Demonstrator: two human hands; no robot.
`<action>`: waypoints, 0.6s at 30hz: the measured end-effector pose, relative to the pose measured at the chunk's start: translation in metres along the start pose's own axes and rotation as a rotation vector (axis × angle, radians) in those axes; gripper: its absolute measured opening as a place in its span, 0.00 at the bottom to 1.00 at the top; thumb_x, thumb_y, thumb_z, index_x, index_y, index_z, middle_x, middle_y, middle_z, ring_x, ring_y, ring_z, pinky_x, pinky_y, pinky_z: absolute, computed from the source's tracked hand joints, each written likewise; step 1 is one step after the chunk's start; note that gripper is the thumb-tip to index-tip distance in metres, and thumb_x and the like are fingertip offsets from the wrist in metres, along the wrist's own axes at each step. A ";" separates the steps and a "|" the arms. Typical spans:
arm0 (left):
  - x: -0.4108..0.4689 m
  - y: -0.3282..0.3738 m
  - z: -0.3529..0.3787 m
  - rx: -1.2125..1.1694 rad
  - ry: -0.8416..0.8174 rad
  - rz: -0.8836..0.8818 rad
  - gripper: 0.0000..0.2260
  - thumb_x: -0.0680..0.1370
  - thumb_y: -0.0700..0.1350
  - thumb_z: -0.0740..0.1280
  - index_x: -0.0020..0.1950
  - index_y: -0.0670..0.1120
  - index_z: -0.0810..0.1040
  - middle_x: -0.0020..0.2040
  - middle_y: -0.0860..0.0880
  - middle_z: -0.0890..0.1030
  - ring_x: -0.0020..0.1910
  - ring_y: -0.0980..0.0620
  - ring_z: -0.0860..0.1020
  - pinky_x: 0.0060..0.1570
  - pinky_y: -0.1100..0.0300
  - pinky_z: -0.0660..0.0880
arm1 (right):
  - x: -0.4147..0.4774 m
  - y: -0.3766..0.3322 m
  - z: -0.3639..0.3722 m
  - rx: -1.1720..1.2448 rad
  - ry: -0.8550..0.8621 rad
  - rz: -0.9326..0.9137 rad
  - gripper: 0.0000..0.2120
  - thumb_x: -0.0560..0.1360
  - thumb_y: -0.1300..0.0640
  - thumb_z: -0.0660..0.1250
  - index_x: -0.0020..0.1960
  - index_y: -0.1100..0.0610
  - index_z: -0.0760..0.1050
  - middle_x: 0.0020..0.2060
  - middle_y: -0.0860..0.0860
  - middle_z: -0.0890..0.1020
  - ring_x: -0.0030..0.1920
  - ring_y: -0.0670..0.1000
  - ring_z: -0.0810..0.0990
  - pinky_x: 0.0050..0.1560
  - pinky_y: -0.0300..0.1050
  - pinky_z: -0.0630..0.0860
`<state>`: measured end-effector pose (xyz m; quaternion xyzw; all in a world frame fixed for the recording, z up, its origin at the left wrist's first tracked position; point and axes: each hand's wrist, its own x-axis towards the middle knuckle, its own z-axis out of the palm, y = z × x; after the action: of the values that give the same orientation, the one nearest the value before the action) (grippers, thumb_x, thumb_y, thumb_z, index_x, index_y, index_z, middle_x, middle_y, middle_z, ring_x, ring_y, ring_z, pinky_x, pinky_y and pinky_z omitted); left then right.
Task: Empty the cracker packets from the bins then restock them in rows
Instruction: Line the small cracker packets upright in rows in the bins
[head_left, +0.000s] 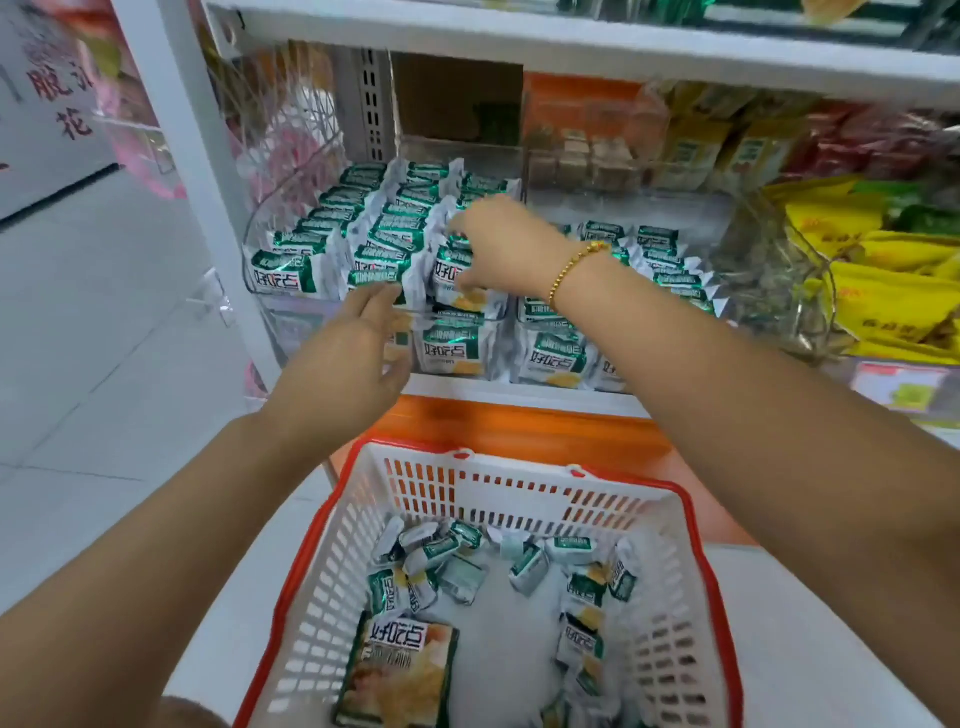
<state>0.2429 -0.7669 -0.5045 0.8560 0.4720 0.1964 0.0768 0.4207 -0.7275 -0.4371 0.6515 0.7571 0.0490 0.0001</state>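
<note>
The restocking looks well advanced, in my judgement. On the far left, the clear plastic left bin (254, 228) holds green-and-white foil cracker packets (332, 208) standing upright in three rows, the first two reaching its front wall. The left hand (353, 358) hovers just before that front wall, fingers straight and relaxed, holding nothing. The right hand (501, 249), with a gold bead bracelet (571, 265) at the wrist, reaches over the third row, its fingers and thumb pinching the held packet (452, 260) at the front of that row. The clear plastic right bin (623, 208) has rows only in its front part, with bare floor behind, so it appears to have room left to fill. Below, the white slotted basket with a red rim (691, 519) holds loose packets (530, 566) and a larger printed snack bag (395, 670), which I take as stock left to shelve. The white upper shelf (571, 47) hangs close above the bins, so entry is from the front, over the clear walls.
</note>
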 end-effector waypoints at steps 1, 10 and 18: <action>-0.006 0.002 0.004 -0.020 0.052 0.024 0.22 0.78 0.43 0.65 0.71 0.41 0.67 0.68 0.41 0.69 0.59 0.40 0.74 0.53 0.50 0.72 | -0.011 0.000 0.002 0.073 0.101 -0.019 0.16 0.75 0.53 0.69 0.60 0.58 0.75 0.51 0.54 0.79 0.53 0.53 0.76 0.52 0.47 0.74; -0.095 0.008 0.110 -0.033 -0.578 -0.026 0.11 0.78 0.48 0.65 0.36 0.51 0.69 0.34 0.53 0.73 0.35 0.52 0.73 0.34 0.60 0.66 | -0.148 0.030 0.148 0.273 -0.415 -0.104 0.12 0.77 0.51 0.66 0.40 0.58 0.72 0.35 0.51 0.76 0.35 0.49 0.72 0.39 0.47 0.72; -0.151 0.010 0.207 -0.127 -1.038 -0.206 0.08 0.77 0.47 0.66 0.53 0.46 0.79 0.52 0.49 0.81 0.45 0.54 0.75 0.43 0.62 0.71 | -0.230 0.028 0.296 0.142 -1.126 -0.039 0.21 0.76 0.51 0.68 0.29 0.57 0.67 0.28 0.51 0.69 0.27 0.49 0.66 0.32 0.43 0.67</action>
<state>0.2634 -0.8879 -0.7292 0.7835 0.4406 -0.2334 0.3709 0.5021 -0.9281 -0.7440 0.5612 0.6536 -0.3573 0.3608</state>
